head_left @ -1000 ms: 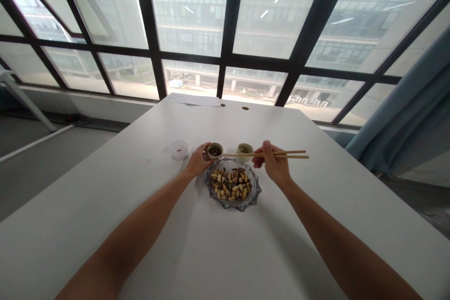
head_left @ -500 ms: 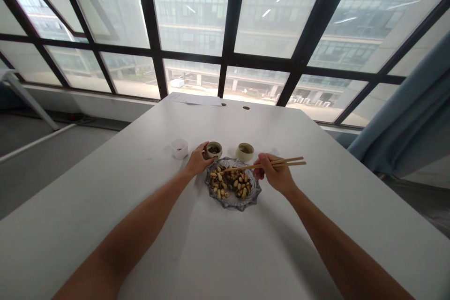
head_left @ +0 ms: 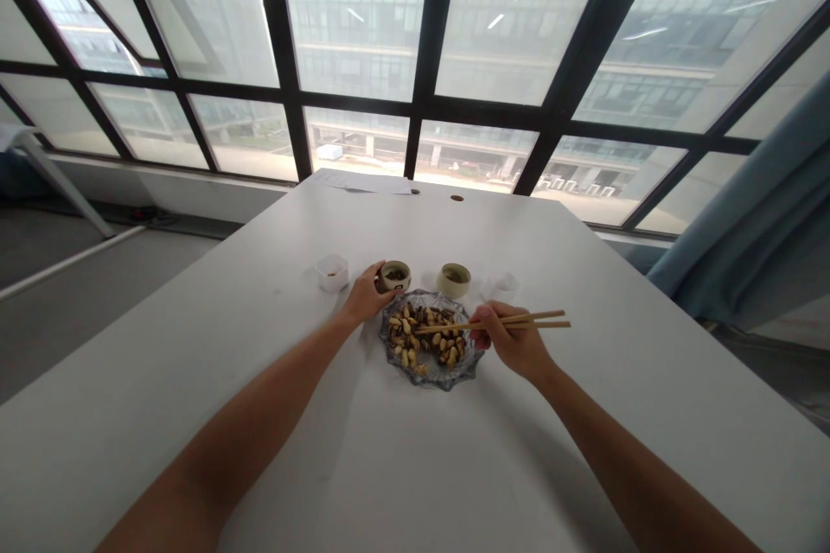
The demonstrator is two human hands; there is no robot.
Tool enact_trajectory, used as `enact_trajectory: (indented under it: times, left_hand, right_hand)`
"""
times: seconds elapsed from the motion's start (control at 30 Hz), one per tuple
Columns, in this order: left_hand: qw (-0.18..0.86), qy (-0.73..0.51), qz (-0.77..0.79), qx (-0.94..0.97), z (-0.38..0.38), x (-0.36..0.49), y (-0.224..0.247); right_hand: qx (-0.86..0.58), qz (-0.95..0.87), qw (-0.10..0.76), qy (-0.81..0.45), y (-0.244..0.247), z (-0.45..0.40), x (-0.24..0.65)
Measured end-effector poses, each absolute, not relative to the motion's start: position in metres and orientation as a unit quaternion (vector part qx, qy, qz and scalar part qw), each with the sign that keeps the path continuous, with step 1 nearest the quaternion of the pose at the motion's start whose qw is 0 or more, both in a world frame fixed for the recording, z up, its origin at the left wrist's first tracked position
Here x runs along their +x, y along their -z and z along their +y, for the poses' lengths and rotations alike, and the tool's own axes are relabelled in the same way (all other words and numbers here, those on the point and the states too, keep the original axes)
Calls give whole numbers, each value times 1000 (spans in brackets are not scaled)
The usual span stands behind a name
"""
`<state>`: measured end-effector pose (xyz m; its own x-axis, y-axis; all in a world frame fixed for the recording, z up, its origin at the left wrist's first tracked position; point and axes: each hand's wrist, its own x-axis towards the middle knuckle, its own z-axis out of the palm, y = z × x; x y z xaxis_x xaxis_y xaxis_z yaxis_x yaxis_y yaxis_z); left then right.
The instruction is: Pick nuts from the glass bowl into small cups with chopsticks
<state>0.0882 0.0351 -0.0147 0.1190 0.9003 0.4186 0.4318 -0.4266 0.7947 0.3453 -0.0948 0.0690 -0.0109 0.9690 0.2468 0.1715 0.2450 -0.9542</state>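
Note:
My left hand (head_left: 368, 294) is curled round the left side of a small greenish cup (head_left: 395, 287) with dark bits inside. In my right hand (head_left: 509, 333) is a pair of wooden chopsticks (head_left: 535, 320), held level. Their tips reach in among peanuts (head_left: 410, 346) and dark seeds on a clear glass plate (head_left: 462, 376) with a jagged rim. Whether the tips pinch anything is too small to tell. A second greenish cup (head_left: 454, 281) stands behind the plate, to the right of the first.
A small clear plastic box (head_left: 332, 274) with a few bits in it stands left of my left hand. Another clear container (head_left: 501, 287) is behind my right hand. Papers (head_left: 363, 182) lie at the far table edge by the windows. A blue curtain (head_left: 758, 207) hangs at right.
My right hand has moved down and slightly right, and the chopstick tips have come lower into the nuts and seeds. My left hand stays on the cup.

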Motion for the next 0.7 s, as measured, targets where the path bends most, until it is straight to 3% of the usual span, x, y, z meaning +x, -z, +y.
enact_trajectory:
  times: [0.27,0.57,0.7]
  left_hand:
    - [261,-470,462,705,36,88,16]
    - [263,-457,476,704,35,86,16]
    - [270,-466,474,696,36,85,19]
  right_hand:
    - [-472,-547,555,-413,-61,-85,349]
    - [-501,-256,634,-531,-17,-82,368]
    - [-504,-215,634,-545,-13,-81,372]
